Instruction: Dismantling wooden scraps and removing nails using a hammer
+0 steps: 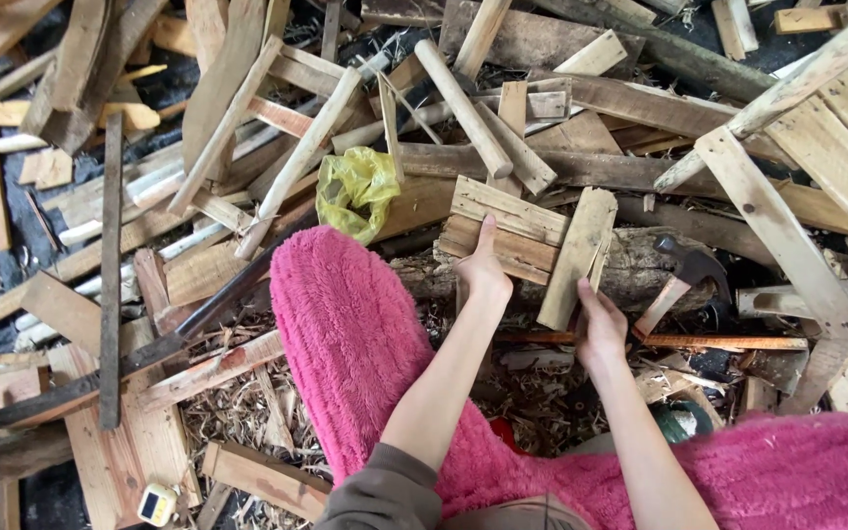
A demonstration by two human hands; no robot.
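Holding a slatted wood piece (507, 228) on the log (630, 270): left hand (484, 273) closed on its lower edge. Right hand (601, 329) grips a loose plank (578, 257) leaning beside it. Hammer (684, 275) lies untouched nearby; no slat looks split off yet.

Two bare forearms, left hand (484, 277) and right hand (601, 332) ungloved, no rings or watch to be seen. Olive-brown sleeve (385, 491) pushed up past the left elbow, cuff bunched in soft folds. Fluffy pink trousers (345, 334) over both legs, long shaggy pile, plain and unmarked.
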